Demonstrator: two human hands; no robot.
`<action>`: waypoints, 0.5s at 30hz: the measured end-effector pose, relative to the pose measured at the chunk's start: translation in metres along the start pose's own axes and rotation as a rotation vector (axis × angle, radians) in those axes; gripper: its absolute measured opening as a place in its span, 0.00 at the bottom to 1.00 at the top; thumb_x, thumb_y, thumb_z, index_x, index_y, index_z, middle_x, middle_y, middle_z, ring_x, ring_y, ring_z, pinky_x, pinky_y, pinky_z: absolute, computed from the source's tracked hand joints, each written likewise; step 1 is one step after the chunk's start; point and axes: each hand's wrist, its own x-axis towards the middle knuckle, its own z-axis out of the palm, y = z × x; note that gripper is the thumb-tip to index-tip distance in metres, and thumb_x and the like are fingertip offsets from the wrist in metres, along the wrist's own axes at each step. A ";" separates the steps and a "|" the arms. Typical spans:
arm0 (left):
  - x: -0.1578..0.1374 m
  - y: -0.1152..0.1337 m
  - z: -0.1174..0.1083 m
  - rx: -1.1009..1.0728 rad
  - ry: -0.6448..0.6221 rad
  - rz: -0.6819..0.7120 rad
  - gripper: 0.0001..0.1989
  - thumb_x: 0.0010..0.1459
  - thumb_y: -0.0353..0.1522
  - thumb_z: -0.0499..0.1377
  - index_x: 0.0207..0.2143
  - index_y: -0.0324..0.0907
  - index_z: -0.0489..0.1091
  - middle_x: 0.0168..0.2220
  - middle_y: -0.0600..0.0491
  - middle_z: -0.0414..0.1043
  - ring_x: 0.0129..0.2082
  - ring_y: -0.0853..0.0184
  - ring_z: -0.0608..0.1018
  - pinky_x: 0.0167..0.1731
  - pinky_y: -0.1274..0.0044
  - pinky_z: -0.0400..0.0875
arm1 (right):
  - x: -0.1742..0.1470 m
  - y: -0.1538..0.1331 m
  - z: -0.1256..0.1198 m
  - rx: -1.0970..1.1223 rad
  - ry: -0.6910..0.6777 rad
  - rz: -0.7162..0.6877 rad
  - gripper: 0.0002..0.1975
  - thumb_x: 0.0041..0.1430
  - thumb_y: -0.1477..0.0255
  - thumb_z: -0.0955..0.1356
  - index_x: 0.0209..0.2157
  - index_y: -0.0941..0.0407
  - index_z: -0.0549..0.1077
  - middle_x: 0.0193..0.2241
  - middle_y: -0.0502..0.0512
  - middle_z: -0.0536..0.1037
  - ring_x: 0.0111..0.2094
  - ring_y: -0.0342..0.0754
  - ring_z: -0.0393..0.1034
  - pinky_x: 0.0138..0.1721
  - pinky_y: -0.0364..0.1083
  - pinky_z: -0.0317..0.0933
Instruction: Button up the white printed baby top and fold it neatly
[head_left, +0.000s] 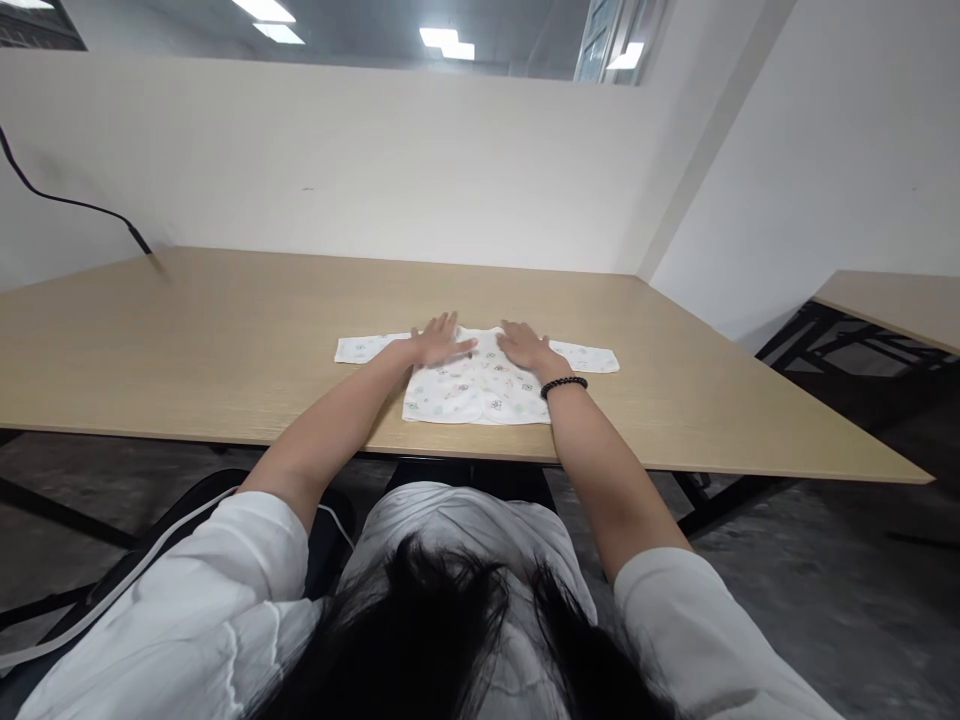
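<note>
A small white long-sleeved baby shirt [480, 395] with a scattered print lies flat on the wooden table [247, 310], its sleeves spread out to both sides. My left hand [439, 342] rests with spread fingers on the shirt's upper left, by the shoulder. On the upper right, my right hand [523, 346] lies flat with its fingers stretched toward the neckline. Neither hand grips the cloth. A black beaded bracelet [564, 385] circles my right wrist. The hands cover both shoulder areas of the shirt.
Behind the table stands a white wall [390, 160] with a window above. A black cable [82, 205] hangs at the far left, its end near the tabletop. Another table [892, 300] stands to the right. The table's front edge is close to my body.
</note>
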 end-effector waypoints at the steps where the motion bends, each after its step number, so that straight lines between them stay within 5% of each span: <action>1: 0.001 -0.007 -0.004 -0.012 0.034 -0.042 0.46 0.57 0.58 0.43 0.70 0.42 0.38 0.71 0.39 0.36 0.69 0.43 0.44 0.62 0.49 0.42 | 0.001 0.005 -0.002 0.001 0.034 0.037 0.28 0.69 0.60 0.51 0.66 0.56 0.54 0.68 0.65 0.53 0.68 0.61 0.41 0.63 0.68 0.37; 4: 0.003 -0.030 -0.014 -0.024 0.058 -0.113 0.39 0.55 0.51 0.52 0.63 0.38 0.55 0.65 0.32 0.54 0.64 0.38 0.55 0.58 0.49 0.50 | 0.003 0.022 -0.008 0.009 0.107 0.122 0.24 0.67 0.65 0.56 0.58 0.62 0.64 0.60 0.74 0.63 0.63 0.66 0.53 0.60 0.68 0.42; 7: 0.001 -0.045 -0.017 -0.086 0.049 -0.090 0.29 0.51 0.44 0.56 0.53 0.40 0.64 0.55 0.37 0.68 0.57 0.42 0.66 0.54 0.57 0.60 | 0.001 0.033 -0.011 0.045 0.143 0.110 0.17 0.61 0.66 0.61 0.47 0.59 0.70 0.50 0.71 0.71 0.53 0.64 0.63 0.55 0.62 0.53; 10: -0.001 -0.050 -0.018 -0.198 0.000 0.002 0.21 0.50 0.40 0.57 0.46 0.41 0.65 0.45 0.44 0.73 0.45 0.54 0.75 0.43 0.69 0.69 | -0.003 0.034 -0.014 0.108 0.159 0.033 0.11 0.57 0.68 0.63 0.41 0.57 0.69 0.43 0.66 0.74 0.43 0.58 0.66 0.45 0.53 0.60; 15: -0.005 -0.057 -0.027 -0.346 -0.046 0.124 0.20 0.52 0.40 0.57 0.46 0.44 0.58 0.39 0.49 0.69 0.32 0.66 0.73 0.32 0.76 0.68 | -0.015 0.035 -0.029 0.229 0.147 -0.123 0.14 0.55 0.70 0.61 0.45 0.54 0.64 0.38 0.56 0.73 0.34 0.49 0.64 0.36 0.46 0.59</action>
